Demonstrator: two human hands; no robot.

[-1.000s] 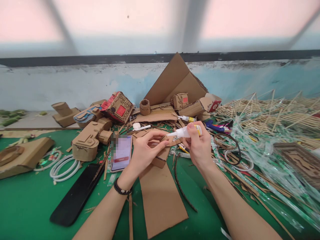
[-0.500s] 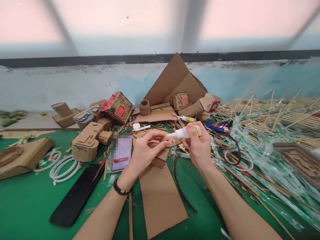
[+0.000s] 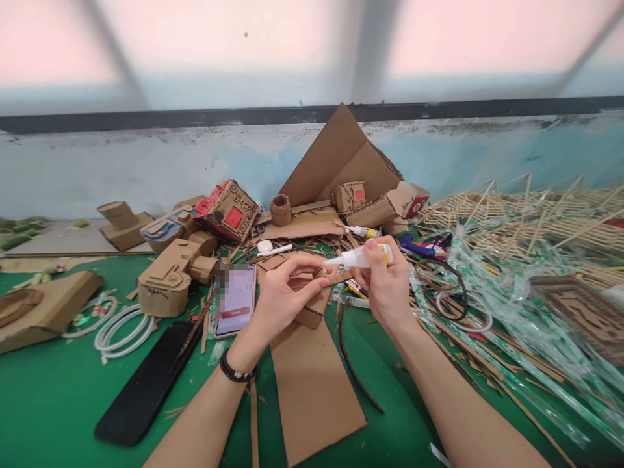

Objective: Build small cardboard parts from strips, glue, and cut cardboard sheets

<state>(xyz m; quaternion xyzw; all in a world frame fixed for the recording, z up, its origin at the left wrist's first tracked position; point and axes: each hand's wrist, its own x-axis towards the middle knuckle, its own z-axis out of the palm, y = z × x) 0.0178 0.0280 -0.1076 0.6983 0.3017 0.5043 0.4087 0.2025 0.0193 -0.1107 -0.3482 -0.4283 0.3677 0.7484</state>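
My left hand (image 3: pixel 285 292) pinches a small curled cardboard strip (image 3: pixel 341 277) between thumb and fingertips; the strip's free tail points right. In my right hand (image 3: pixel 389 289) is a white glue bottle (image 3: pixel 355 257), tilted so that its narrow nozzle reaches the curl at my left fingertips. Whether the tip touches the cardboard, I cannot tell. Below my left hand lies a small cardboard block (image 3: pixel 309 317), partly hidden by the fingers. A flat cardboard sheet (image 3: pixel 316 396) extends from there toward me on the green table.
A phone (image 3: pixel 236 302) lies left of my hands, near a black slab (image 3: pixel 146 383) and a cardboard camera model (image 3: pixel 166 279). Behind are a second glue bottle (image 3: pixel 363 231) and cardboard scraps. Plastic wrap (image 3: pixel 526 338) and a stick structure (image 3: pixel 507 208) crowd the right.
The curled strip has turned slightly in my left fingertips, and its tail now shows straighter to the right. The glue bottle stays at almost the same place, its nozzle at the curl.
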